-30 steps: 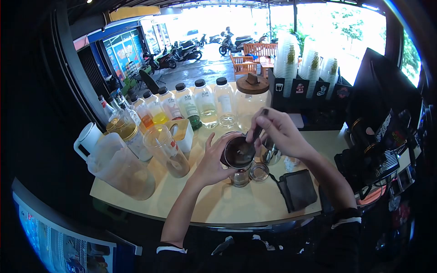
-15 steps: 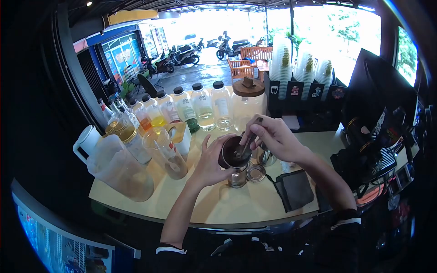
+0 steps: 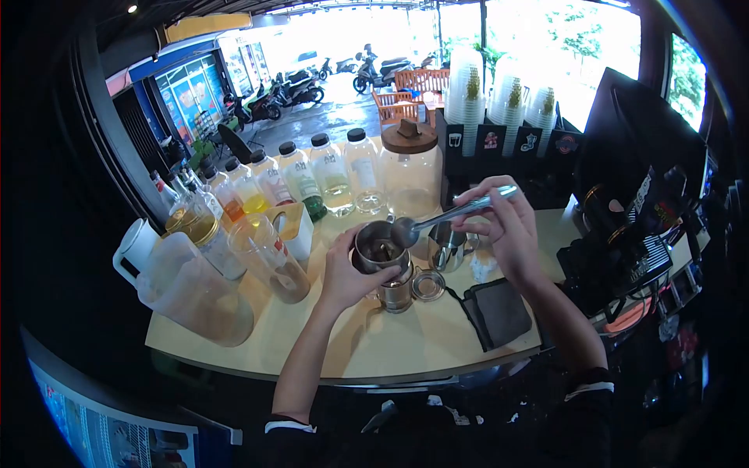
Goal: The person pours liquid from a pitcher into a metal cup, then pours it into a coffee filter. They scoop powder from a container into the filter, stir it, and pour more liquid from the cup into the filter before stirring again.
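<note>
My left hand (image 3: 349,273) is wrapped round a metal cup (image 3: 381,263), tilted so its dark inside faces me. Dark residue shows at the bottom of it. Right under the cup stands a small shiny metal vessel (image 3: 396,296) on the counter. In my right hand (image 3: 503,230) is a long-handled metal spoon (image 3: 445,215), its bowl right at the cup's far right rim. Beside the small vessel lies a round metal lid (image 3: 428,285). A steel pitcher (image 3: 448,248) stands behind the lid, to the right of the cup.
Capped bottles (image 3: 328,175) and a wooden-lidded glass jar (image 3: 411,179) line the counter's back. At left stand a large plastic pitcher (image 3: 195,292), a clear container (image 3: 273,265) and a white box (image 3: 296,230). A dark folded cloth (image 3: 497,312) lies right, below stacked cups (image 3: 466,93).
My right hand has lifted the spoon up and right, from inside the cup to its rim. My left hand has shifted slightly left with the cup, and the view has moved a little.
</note>
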`<state>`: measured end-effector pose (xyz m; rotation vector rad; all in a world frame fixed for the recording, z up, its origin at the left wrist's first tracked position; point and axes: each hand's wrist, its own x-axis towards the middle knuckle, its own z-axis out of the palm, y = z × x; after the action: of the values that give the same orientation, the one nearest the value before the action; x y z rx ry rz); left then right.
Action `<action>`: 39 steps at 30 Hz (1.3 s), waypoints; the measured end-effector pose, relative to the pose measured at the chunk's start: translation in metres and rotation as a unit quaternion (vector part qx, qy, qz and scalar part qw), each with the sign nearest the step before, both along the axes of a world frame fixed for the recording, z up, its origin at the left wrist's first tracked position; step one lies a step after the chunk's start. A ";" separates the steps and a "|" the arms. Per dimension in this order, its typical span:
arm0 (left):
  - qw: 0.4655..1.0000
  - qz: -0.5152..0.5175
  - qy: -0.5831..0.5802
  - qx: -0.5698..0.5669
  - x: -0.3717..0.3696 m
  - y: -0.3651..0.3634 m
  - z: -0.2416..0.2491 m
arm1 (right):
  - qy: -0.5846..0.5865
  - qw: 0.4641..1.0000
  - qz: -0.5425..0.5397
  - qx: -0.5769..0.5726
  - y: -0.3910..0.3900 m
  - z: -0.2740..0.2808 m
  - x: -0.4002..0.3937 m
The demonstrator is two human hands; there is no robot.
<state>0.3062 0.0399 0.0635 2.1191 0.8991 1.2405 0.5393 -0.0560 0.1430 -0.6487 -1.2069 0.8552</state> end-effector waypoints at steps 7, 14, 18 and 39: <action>0.999 -0.017 -0.037 -0.023 -0.001 -0.002 0.002 | 0.020 0.995 -0.087 0.046 -0.030 -0.056 0.022; 0.999 0.001 -0.044 -0.017 0.001 -0.009 0.004 | -0.346 0.920 -0.178 0.043 -0.041 -0.134 0.014; 0.998 0.010 -0.054 -0.007 0.003 -0.012 0.003 | -0.378 0.909 -0.166 0.052 -0.046 -0.152 0.003; 0.998 0.031 -0.052 0.017 0.010 -0.019 -0.010 | -0.521 0.849 -0.079 0.040 -0.056 -0.184 -0.008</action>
<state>0.3158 0.0211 0.0536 2.0464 0.9105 1.3930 0.5311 -0.1115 -0.0410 -1.1953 -2.1018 0.2529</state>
